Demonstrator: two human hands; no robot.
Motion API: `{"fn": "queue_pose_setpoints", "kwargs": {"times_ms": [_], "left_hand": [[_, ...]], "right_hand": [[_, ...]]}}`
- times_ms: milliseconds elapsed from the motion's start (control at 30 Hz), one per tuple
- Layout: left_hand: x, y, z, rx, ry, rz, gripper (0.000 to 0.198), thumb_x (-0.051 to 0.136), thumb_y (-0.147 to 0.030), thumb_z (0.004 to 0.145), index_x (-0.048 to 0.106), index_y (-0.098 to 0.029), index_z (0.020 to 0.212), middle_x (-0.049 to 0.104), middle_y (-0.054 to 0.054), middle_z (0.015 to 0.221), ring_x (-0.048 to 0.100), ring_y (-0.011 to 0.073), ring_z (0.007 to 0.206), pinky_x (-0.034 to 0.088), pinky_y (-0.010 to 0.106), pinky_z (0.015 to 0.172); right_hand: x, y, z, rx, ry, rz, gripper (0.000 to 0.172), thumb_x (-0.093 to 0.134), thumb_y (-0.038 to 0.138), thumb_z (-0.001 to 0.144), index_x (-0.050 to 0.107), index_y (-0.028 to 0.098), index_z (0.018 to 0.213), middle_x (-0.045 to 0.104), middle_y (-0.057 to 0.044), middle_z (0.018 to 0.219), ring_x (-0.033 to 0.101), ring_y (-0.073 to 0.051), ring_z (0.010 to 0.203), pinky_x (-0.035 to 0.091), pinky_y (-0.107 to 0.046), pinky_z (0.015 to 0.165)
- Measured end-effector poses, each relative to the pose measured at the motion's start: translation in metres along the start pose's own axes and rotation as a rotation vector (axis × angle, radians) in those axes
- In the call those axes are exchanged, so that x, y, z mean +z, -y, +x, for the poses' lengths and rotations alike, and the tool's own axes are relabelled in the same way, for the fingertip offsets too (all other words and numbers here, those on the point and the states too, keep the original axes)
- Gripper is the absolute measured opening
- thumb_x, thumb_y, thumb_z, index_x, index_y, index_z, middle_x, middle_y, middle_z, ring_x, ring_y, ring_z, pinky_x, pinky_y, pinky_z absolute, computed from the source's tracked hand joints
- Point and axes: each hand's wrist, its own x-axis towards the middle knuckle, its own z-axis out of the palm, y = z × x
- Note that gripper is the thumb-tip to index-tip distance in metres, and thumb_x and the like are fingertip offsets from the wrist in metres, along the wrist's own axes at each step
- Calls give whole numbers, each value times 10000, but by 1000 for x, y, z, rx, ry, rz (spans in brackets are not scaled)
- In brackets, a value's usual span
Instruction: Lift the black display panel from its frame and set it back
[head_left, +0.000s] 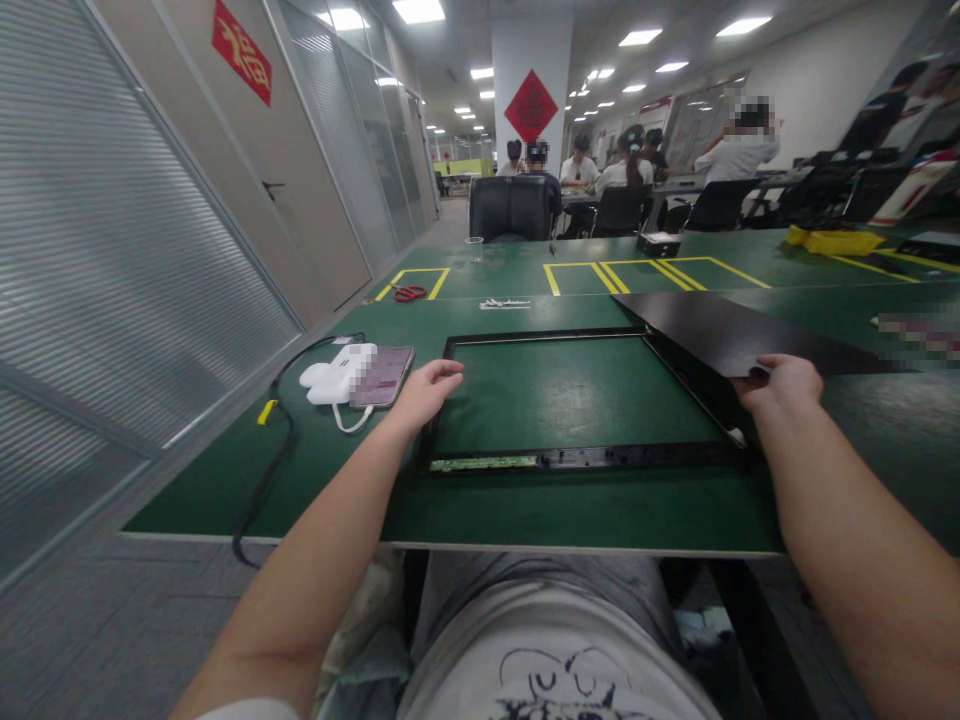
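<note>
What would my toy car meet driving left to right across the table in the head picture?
Yellow tag → phone → left hand → black frame → right hand.

Tee (577, 630) is pale with black line-drawn print (544, 685), left sleeve (251, 709) whitish, left hand (426, 392) and right hand (784, 387) bare.

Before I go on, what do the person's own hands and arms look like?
The left hand and right hand are gloveless, with no ring or watch that I can make out. Both forearms are bare, without visible cables or markings. A white sleeve edge shows on the left arm; the right sleeve is out of view.
</note>
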Motion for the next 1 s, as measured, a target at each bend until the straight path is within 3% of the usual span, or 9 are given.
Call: {"fn": "queue_pose_setpoints", "kwargs": {"times_ms": [167, 500, 700, 867, 1000], "left_hand": [[0, 1, 0, 4, -7, -2, 326, 830, -391, 666, 802, -208, 934, 795, 59, 954, 705, 276, 966, 524, 415, 966], [-1, 3, 1, 19, 0, 14, 334, 813, -403, 662, 798, -214, 937, 789, 59, 940, 694, 267, 917, 516, 402, 924], [-2, 2, 1, 21, 7, 24, 328, 799, -391, 685, 792, -207, 956, 780, 60, 965, 689, 256, 912, 517, 392, 912], [-2, 1, 1, 8, -3, 38, 354, 793, -394, 686, 795, -198, 981, 769, 52, 926, 671, 240, 853, 519, 372, 839], [-3, -2, -1, 12, -19, 19, 365, 811, -404, 672, 791, -202, 976, 773, 58, 935, 671, 247, 862, 523, 379, 833]], "right_hand": [[0, 2, 4, 26, -73, -7, 360, 494, -38, 651, 520, 219, 902, 618, -17, 900, 660, -164, 730, 681, -406, 697], [0, -1, 10, -50, -25, 45, 276, 547, 6, 631, 473, 214, 797, 564, 15, 784, 623, -129, 627, 615, -267, 558], [6, 12, -15, -131, 11, 189, 151, 521, 58, 659, 488, 194, 715, 534, 12, 732, 622, -104, 620, 603, -220, 583], [5, 17, -35, -203, -33, 295, 147, 531, 98, 649, 432, 206, 647, 466, 18, 696, 516, -82, 552, 510, -179, 471], [5, 15, -41, -234, 111, 363, 227, 519, 121, 529, 376, 220, 674, 449, 16, 717, 513, -93, 571, 484, -182, 455]]}}
